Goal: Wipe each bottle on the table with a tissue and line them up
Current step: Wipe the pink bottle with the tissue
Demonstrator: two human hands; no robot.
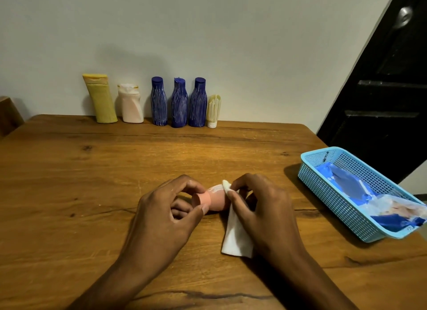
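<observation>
While both hands [208,208] pinch pink bottle [211,200], tissue [235,235] hanging, table [92,171] mid-open

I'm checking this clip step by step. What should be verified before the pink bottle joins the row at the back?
1. Left hand pinches the pink bottle at its cap: ok.
2. Right hand holds the tissue against it: ok.
3. Bottle fully wiped: cannot tell.
4. Free spot right of the small cream tube: ok.
5. Row of six against the wall upright: ok.
</observation>
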